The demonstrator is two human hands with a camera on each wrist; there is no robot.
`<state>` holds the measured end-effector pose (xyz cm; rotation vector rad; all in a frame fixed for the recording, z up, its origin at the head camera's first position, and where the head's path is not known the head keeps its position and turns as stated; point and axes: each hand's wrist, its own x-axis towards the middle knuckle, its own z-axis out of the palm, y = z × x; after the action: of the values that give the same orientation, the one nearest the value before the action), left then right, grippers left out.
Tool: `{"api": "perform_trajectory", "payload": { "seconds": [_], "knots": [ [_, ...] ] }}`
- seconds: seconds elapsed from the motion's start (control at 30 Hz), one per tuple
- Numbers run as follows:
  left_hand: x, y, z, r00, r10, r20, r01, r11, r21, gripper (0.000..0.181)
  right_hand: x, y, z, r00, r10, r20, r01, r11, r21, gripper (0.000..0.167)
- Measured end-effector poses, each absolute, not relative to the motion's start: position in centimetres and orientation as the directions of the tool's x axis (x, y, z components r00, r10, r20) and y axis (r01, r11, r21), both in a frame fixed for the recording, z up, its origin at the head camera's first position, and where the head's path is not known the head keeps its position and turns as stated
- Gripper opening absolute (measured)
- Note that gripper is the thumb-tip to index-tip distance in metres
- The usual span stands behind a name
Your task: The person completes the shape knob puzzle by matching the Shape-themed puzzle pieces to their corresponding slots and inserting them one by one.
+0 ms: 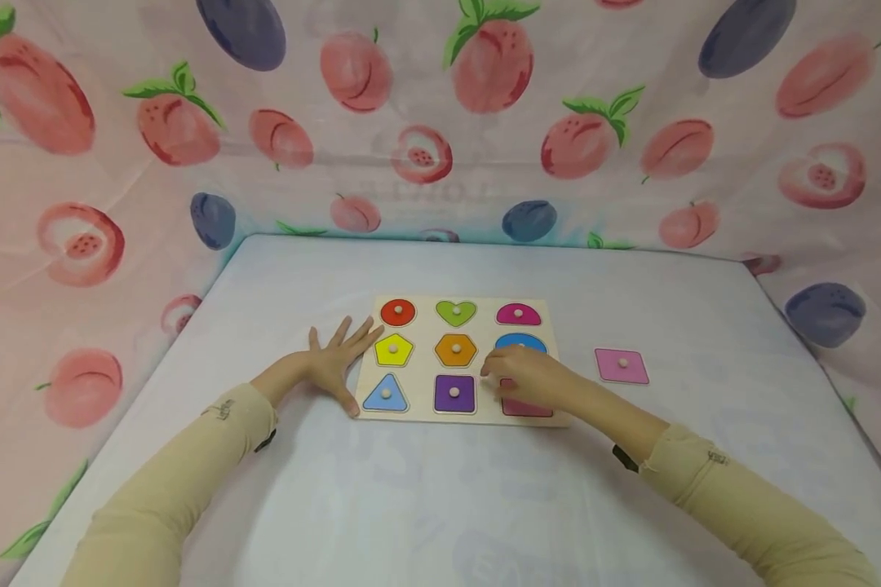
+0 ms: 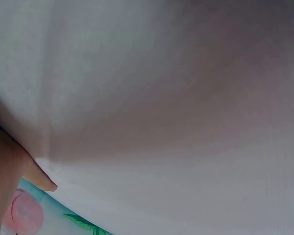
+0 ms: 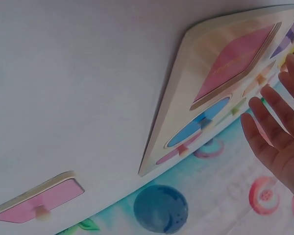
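Observation:
A wooden knob puzzle board (image 1: pixel 423 373) lies on the table, holding several coloured shapes with round knobs. My left hand (image 1: pixel 330 366), fingers spread, rests at the board's left edge beside the yellow pentagon (image 1: pixel 386 357) and light-blue triangle (image 1: pixel 382 403). Over the board's right part is my right hand (image 1: pixel 524 375), partly covering the blue oval (image 1: pixel 520 337) and a pink recess (image 3: pixel 240 54) that has no knob. In the right wrist view, its fingers (image 3: pixel 272 115) are loosely extended with nothing in them. A pink parallelogram piece (image 1: pixel 609 364) lies on the table right of the board.
The white-covered table (image 1: pixel 426 505) extends around the board. Fruit-printed cloth (image 1: pixel 499 139) hangs behind it and at both sides. The purple square (image 1: pixel 444 403) sits in the board's front row; the red circle (image 1: pixel 389 316) is in the back row.

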<state>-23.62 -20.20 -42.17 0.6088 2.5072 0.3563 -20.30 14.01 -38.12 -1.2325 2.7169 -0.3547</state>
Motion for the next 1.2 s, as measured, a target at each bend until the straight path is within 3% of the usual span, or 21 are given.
{"api": "perform_trajectory", "payload": {
  "seconds": [0.17, 0.4, 0.7, 0.93, 1.2],
  "knots": [
    [-23.7, -20.2, -42.1, -0.757, 0.491, -0.431, 0.356, 0.863, 0.359, 0.14, -20.3, 15.2, -37.9, -0.655, -0.755, -0.009, -0.728, 0.635, -0.258, 0.023],
    [-23.6, -20.1, -41.9, -0.755, 0.488, -0.438, 0.347, 0.864, 0.365, 0.14, -20.4, 17.5, -37.6, -0.745, -0.662, -0.082, -0.613, 0.728, -0.308, 0.03],
    [-23.7, -20.1, -41.9, -0.75, 0.481, -0.455, 0.354, 0.872, 0.339, 0.14, -20.4, 21.2, -37.4, -0.822, -0.567, -0.051, -0.503, 0.765, -0.402, 0.023],
    [-23.7, -20.1, -41.8, -0.744, 0.483, -0.461, 0.354, 0.871, 0.341, 0.14, -20.5, 23.0, -37.2, -0.828, -0.561, -0.007, -0.519, 0.77, -0.372, 0.024],
    [-23.7, -20.0, -41.7, -0.746, 0.473, -0.469, 0.34, 0.876, 0.343, 0.141, -21.0, 25.3, -37.1, -0.871, -0.491, -0.031, -0.441, 0.807, -0.393, 0.028]
  ]
}}
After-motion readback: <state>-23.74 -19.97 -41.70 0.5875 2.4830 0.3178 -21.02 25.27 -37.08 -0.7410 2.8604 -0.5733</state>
